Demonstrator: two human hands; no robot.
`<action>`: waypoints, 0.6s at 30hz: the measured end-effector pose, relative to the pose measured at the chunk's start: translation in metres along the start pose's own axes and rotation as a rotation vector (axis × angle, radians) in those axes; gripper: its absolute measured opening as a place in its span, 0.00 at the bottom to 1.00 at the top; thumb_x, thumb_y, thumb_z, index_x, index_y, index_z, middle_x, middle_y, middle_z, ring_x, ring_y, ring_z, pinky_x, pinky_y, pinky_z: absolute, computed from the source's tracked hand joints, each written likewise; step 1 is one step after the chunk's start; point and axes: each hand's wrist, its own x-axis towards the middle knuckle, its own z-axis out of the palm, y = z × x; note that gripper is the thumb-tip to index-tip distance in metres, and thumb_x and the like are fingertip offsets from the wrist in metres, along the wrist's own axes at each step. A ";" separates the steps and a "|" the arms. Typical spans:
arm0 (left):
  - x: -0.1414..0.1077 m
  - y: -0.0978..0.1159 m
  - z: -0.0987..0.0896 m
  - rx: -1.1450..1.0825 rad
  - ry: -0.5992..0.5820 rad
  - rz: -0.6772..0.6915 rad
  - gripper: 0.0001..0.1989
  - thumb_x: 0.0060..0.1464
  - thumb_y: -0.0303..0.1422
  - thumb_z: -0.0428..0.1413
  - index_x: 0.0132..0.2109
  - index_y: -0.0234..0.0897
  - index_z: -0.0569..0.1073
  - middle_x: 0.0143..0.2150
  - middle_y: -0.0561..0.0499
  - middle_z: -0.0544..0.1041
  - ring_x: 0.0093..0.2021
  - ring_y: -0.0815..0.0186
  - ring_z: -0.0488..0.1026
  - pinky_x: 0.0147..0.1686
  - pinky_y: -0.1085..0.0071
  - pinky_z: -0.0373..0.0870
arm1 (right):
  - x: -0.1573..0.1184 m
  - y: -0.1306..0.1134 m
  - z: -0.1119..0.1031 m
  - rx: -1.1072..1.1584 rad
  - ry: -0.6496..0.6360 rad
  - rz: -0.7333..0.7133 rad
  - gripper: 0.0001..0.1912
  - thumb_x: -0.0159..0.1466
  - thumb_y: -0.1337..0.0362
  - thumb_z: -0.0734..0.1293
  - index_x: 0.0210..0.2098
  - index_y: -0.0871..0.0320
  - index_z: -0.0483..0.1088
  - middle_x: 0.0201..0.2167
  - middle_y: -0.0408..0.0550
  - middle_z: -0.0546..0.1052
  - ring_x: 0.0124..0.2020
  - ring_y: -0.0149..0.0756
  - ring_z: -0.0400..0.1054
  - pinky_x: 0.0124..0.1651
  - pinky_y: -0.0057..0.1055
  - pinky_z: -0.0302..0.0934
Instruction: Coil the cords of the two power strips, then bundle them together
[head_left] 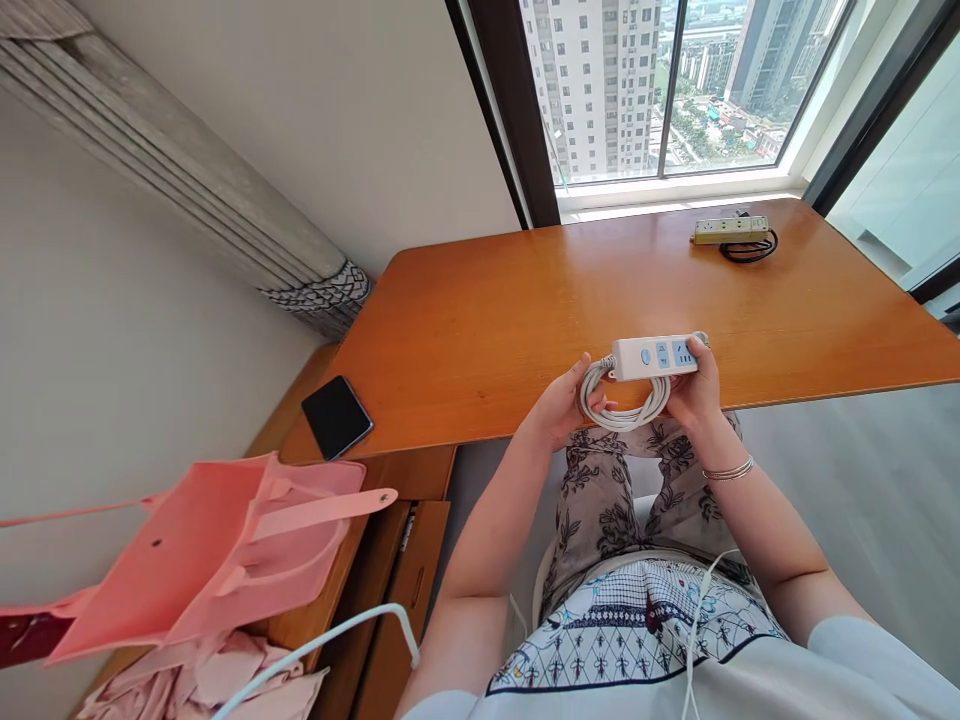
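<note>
Your left hand (pixel 568 402) closes around the left side of the coiled white cable (pixel 626 420), its thumb raised near the cable end of the white power strip (pixel 654 357) and its other fingers bent into the loops, with some fingertips showing inside the coil. Your right hand (pixel 694 388) grips the strip's right end, the thumb pressed on the socket face near the last outlet and the other fingers curled beneath; the strip and coil hide part of them, so you cannot tell how tightly they close. The strip lies roughly level between your hands, over the near edge of the orange-brown desk (pixel 465 330), with its sockets facing up toward you. The coil hangs just below it, bridging the space between your hands and covering part of your view of the fingers. Well beyond, close to the far edge toward the right far corner, sits a yellowish power strip (pixel 729 232) with its black cord (pixel 748 250) looped beside it. A black-screened phone or tablet (pixel 337 418) rests at the near left corner. Just beside that corner, a pink bag (pixel 225 560) stands open, its strap (pixel 326 512) reaching toward the desk's near edge. Your right wrist wears thin bracelets (pixel 729 471).
</note>
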 end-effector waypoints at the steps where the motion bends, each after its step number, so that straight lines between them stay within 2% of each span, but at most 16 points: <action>1: 0.000 -0.003 0.002 -0.010 0.022 0.019 0.27 0.60 0.55 0.56 0.30 0.33 0.76 0.14 0.59 0.60 0.16 0.74 0.63 0.33 0.72 0.77 | 0.001 -0.002 -0.002 -0.008 -0.005 0.002 0.14 0.60 0.55 0.72 0.29 0.54 0.65 0.20 0.34 0.70 0.19 0.26 0.65 0.22 0.24 0.65; 5: -0.001 -0.013 0.015 -0.062 0.136 0.105 0.26 0.59 0.54 0.59 0.27 0.34 0.73 0.14 0.62 0.52 0.15 0.78 0.54 0.28 0.78 0.71 | 0.003 -0.009 -0.010 -0.039 -0.006 0.025 0.16 0.60 0.55 0.73 0.26 0.54 0.63 0.18 0.33 0.66 0.14 0.22 0.54 0.16 0.23 0.55; 7: 0.001 -0.016 0.021 -0.100 0.176 0.140 0.26 0.59 0.52 0.59 0.26 0.34 0.71 0.13 0.63 0.51 0.15 0.79 0.50 0.26 0.79 0.69 | 0.003 -0.012 -0.011 -0.036 0.012 0.047 0.17 0.58 0.56 0.74 0.25 0.55 0.63 0.17 0.33 0.66 0.13 0.22 0.51 0.16 0.23 0.54; 8: 0.002 -0.017 0.024 -0.122 0.185 0.142 0.27 0.60 0.52 0.59 0.25 0.34 0.70 0.13 0.63 0.50 0.14 0.79 0.48 0.25 0.79 0.67 | 0.003 -0.012 -0.010 -0.029 0.027 0.056 0.16 0.58 0.57 0.74 0.25 0.55 0.64 0.18 0.33 0.67 0.14 0.22 0.53 0.16 0.23 0.56; 10: 0.004 -0.018 0.028 -0.173 0.190 0.140 0.27 0.62 0.52 0.57 0.24 0.34 0.69 0.12 0.64 0.48 0.14 0.79 0.45 0.24 0.79 0.66 | 0.003 -0.012 -0.007 -0.003 0.060 0.064 0.14 0.56 0.59 0.76 0.27 0.55 0.67 0.21 0.34 0.72 0.18 0.25 0.63 0.22 0.23 0.64; 13: 0.008 -0.019 0.032 -0.274 0.196 0.153 0.27 0.64 0.51 0.55 0.24 0.35 0.68 0.12 0.64 0.47 0.14 0.79 0.43 0.23 0.80 0.65 | 0.000 -0.011 -0.002 0.042 0.067 0.055 0.12 0.57 0.58 0.76 0.34 0.55 0.72 0.32 0.38 0.81 0.34 0.31 0.76 0.39 0.28 0.74; 15: 0.010 -0.020 0.033 -0.329 0.200 0.150 0.27 0.65 0.51 0.53 0.25 0.35 0.68 0.12 0.64 0.47 0.14 0.79 0.43 0.24 0.80 0.65 | -0.004 -0.010 -0.001 0.051 0.036 0.076 0.14 0.60 0.53 0.74 0.39 0.54 0.73 0.36 0.40 0.82 0.38 0.35 0.78 0.44 0.34 0.76; 18: 0.012 -0.020 0.030 -0.356 0.203 0.105 0.27 0.66 0.50 0.52 0.27 0.34 0.70 0.12 0.64 0.48 0.14 0.80 0.43 0.24 0.81 0.66 | -0.009 -0.012 -0.004 0.003 -0.037 0.192 0.18 0.62 0.50 0.72 0.43 0.55 0.73 0.39 0.44 0.83 0.40 0.40 0.79 0.44 0.42 0.77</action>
